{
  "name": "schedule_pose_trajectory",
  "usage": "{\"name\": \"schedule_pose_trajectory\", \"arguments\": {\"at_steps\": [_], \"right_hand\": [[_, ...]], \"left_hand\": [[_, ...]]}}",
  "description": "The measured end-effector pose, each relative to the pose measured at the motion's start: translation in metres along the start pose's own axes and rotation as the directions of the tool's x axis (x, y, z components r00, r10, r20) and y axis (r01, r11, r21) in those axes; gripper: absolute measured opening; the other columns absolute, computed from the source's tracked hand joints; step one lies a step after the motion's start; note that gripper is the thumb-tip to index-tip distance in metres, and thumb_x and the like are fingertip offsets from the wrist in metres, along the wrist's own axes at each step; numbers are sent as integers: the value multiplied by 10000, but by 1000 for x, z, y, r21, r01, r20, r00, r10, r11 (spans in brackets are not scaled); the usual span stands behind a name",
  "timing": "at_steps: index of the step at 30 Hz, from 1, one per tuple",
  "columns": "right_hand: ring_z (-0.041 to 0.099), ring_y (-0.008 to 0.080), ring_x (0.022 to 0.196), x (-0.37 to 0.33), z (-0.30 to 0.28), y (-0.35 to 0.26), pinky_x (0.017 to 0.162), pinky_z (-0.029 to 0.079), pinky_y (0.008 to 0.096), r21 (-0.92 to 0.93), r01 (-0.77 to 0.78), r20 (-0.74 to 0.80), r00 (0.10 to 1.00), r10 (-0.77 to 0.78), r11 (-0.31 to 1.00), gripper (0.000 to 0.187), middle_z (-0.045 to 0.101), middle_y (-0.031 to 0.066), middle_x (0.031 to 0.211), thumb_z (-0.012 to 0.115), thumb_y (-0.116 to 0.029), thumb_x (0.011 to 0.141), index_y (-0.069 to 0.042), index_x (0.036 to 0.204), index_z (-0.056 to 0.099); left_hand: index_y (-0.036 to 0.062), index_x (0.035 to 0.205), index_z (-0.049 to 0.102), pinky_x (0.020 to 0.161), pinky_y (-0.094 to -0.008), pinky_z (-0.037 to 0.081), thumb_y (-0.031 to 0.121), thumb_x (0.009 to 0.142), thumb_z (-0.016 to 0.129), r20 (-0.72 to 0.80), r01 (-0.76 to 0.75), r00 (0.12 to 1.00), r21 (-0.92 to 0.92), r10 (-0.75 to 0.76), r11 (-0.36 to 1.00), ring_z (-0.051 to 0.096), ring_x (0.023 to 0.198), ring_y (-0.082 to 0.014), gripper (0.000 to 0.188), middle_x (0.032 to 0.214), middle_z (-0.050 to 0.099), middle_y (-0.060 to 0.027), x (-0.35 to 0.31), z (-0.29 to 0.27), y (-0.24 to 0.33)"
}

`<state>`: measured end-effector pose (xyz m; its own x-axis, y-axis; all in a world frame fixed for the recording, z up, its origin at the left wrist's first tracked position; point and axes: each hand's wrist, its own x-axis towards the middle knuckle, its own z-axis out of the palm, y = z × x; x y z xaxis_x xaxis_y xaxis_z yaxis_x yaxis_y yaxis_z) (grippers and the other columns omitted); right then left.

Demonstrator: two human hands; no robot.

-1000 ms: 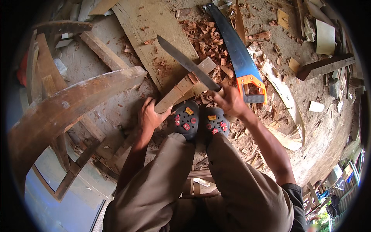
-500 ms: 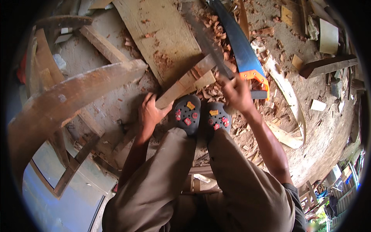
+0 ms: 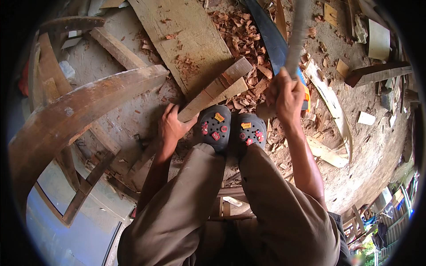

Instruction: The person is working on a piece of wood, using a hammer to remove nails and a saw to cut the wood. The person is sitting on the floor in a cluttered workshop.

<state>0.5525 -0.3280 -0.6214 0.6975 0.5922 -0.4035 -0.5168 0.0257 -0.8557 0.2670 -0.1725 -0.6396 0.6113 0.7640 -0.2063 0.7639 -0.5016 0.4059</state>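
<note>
My left hand [image 3: 173, 123] is closed around the near end of a wooden block [image 3: 217, 88], which slants up to the right. A reddish notch is cut across the block near its far end, and a paler piece of wood [image 3: 235, 91] lies against its right side. My right hand [image 3: 285, 95] grips a machete [image 3: 298, 37], raised to the right of the block and apart from it. The long blade is blurred by motion. Behind that hand lies a handsaw [image 3: 274, 42] with a blue blade, its orange handle partly hidden.
A broad plank [image 3: 179, 42] dusted with chips lies ahead. Reddish wood chips [image 3: 242, 33] cover the ground around the saw. Curved timber [image 3: 84, 104] and a wooden frame stand at left. My dark clogs [image 3: 214, 128] are close to the block. A pale strip [image 3: 330, 99] lies at right.
My right hand has moved right and slightly up, lifting the machete off the block; its blade now points upward. My left hand and the block have stayed almost in place.
</note>
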Motion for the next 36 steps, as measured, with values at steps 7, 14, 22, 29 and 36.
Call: {"name": "schedule_pose_trajectory", "arguments": {"at_steps": [7, 14, 22, 29, 36], "right_hand": [[571, 118, 586, -17, 1, 10, 524, 466, 315, -750, 10, 312, 886, 342, 661, 360, 583, 53, 637, 622, -278, 963, 46, 1115, 581], [589, 107, 554, -10, 3, -2, 476, 433, 276, -307, -231, -18, 971, 237, 923, 354, 608, 28, 629, 645, -271, 955, 41, 1101, 562], [502, 73, 489, -30, 5, 1, 448, 399, 293, -588, -97, 166, 957, 237, 803, 364, 525, -13, 542, 637, -259, 968, 60, 1127, 564], [662, 189, 587, -28, 12, 9, 556, 512, 368, -810, -79, 244, 856, 456, 582, 408, 640, 124, 642, 658, -197, 910, 78, 1175, 518], [448, 34, 456, -27, 8, -8, 403, 319, 218, -327, -15, 153, 986, 68, 945, 341, 492, -33, 549, 589, -237, 1000, 53, 1169, 527]], "left_hand": [[-22, 789, 606, 656, -497, 493, 414, 678, 824, -33, -40, 999, -51, 38, 998, 607, 771, -446, 500, 838, 598, -214, 1, -2, 1], [-32, 774, 598, 661, -506, 490, 392, 668, 838, -42, -39, 998, -45, 37, 998, 608, 769, -452, 499, 822, 598, -226, 0, -3, 4], [-23, 805, 616, 666, -496, 504, 442, 667, 821, 21, -2, 1000, -26, 3, 1000, 618, 780, -438, 526, 845, 607, -208, -1, -3, -1], [-27, 776, 599, 638, -496, 490, 402, 684, 823, -60, -87, 994, 12, 88, 996, 601, 744, -457, 492, 808, 595, -218, 0, -3, -3], [-18, 797, 611, 653, -494, 500, 421, 683, 818, -6, -33, 999, -38, 32, 999, 610, 759, -449, 499, 828, 607, -214, -2, -4, 1]]}}
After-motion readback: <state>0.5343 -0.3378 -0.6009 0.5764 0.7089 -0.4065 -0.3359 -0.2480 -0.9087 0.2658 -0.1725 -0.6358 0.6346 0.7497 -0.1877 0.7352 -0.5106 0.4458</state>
